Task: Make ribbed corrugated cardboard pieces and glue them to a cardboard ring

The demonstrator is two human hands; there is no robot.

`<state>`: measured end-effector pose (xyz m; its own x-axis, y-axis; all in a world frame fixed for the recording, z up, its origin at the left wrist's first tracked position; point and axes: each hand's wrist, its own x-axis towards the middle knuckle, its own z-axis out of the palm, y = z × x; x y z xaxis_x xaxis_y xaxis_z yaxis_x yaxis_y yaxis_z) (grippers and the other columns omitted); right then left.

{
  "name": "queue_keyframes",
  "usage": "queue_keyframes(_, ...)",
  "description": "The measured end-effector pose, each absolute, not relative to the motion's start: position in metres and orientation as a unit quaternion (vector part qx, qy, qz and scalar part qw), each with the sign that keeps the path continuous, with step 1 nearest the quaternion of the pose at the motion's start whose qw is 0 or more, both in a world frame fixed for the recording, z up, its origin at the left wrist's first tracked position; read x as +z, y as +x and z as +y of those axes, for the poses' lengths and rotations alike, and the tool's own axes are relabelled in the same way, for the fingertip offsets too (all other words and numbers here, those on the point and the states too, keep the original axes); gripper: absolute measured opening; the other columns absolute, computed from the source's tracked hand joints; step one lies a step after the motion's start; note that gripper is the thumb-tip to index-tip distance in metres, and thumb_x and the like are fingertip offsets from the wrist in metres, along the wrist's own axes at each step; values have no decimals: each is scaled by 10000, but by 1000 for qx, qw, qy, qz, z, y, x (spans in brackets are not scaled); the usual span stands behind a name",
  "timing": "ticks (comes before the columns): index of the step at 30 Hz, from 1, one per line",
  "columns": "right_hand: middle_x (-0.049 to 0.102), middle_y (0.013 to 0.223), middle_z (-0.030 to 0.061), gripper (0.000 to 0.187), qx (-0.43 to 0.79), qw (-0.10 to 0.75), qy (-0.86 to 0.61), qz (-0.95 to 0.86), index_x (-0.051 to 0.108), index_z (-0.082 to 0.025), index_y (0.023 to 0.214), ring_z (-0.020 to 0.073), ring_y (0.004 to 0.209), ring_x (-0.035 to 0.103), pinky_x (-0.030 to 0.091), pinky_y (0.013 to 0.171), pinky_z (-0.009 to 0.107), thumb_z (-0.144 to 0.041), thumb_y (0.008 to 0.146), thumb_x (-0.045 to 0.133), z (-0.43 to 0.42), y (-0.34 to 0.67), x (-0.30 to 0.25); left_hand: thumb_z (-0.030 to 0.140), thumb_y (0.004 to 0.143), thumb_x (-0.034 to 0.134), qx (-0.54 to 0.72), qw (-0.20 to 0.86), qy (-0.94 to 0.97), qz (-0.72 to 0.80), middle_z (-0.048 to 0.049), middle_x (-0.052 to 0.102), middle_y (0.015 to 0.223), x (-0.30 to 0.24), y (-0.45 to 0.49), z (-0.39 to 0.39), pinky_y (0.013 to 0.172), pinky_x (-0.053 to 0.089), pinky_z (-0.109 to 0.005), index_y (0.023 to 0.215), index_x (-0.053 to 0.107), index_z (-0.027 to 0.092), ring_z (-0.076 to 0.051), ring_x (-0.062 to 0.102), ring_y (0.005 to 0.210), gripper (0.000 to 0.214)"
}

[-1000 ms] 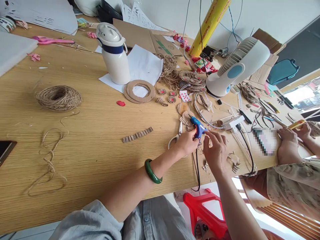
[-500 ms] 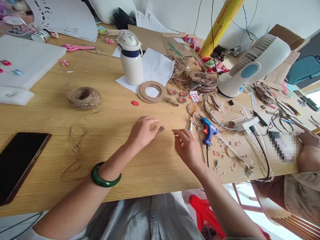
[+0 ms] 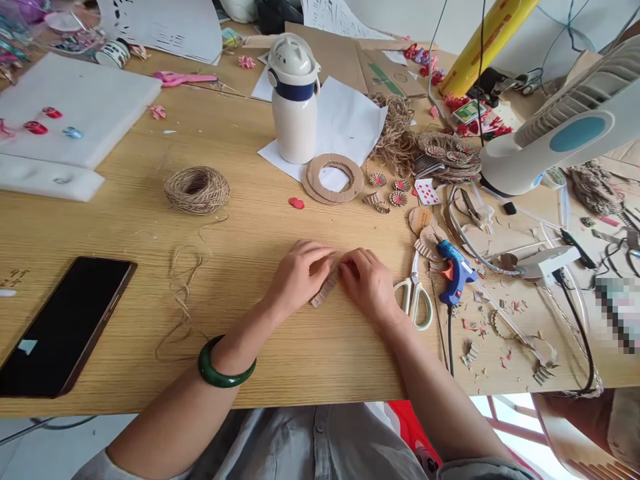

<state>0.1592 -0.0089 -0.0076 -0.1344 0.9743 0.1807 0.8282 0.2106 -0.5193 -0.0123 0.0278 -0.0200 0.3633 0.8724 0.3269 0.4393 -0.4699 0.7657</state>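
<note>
My left hand (image 3: 300, 273) and my right hand (image 3: 367, 283) meet over the middle of the wooden table (image 3: 150, 233). Both are curled around a corrugated cardboard strip (image 3: 324, 291), whose lower end pokes out between them. A green bangle (image 3: 225, 367) sits on my left wrist. White-handled scissors (image 3: 415, 293) lie just right of my right hand. Beyond them lies the blue glue gun (image 3: 453, 267), with no hand on it.
A twine ball (image 3: 197, 189) and loose twine lie to the left, a black phone (image 3: 65, 323) at the near left edge. A white flask (image 3: 294, 100), a cardboard ring (image 3: 333, 179), a fan (image 3: 565, 127) and cardboard scraps crowd the far and right side.
My hands left the glue gun on the table, moved left to the cardboard strip and closed on it. The view has shifted left.
</note>
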Motion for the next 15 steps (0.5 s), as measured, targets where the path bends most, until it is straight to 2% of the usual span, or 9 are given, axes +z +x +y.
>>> queue_keyframes(4, 665, 812, 14, 61, 264, 373, -607, -651, 617, -197, 904, 142, 680, 585, 467, 610, 259, -197, 914, 557, -12, 161, -14, 223, 911, 625, 357, 322, 782, 396, -106, 730, 1106, -18, -11, 25, 970, 514, -390, 1148, 710, 153, -234, 638, 1076, 262)
queue_keyframes(7, 650, 772, -3, 73, 319, 422, -618, -581, 626, -196, 921, 122, 621, 576, 453, 541, 236, -243, 910, 571, -13, 163, -13, 192, 891, 641, 359, 342, 771, 400, -96, 741, 1044, -16, -12, 23, 928, 529, -373, 1110, 725, 155, -224, 655, 1016, 237)
queue_keyframes(11, 668, 798, -2, 87, 288, 443, -634, -564, 651, -203, 945, 122, 663, 611, 498, 593, 239, -220, 910, 574, -13, 167, -8, 239, 898, 644, 351, 412, 705, 458, -53, 765, 953, -9, -15, 18, 796, 559, -294, 1016, 757, 184, -183, 694, 867, 172)
queue_keyframes(15, 690, 953, 46, 130, 239, 427, -637, -596, 680, -195, 937, 145, 813, 643, 528, 663, 254, -195, 927, 550, -12, 168, -6, 307, 875, 681, 353, 461, 645, 497, -38, 780, 924, -6, -15, 17, 745, 571, -262, 965, 771, 194, -164, 715, 785, 170)
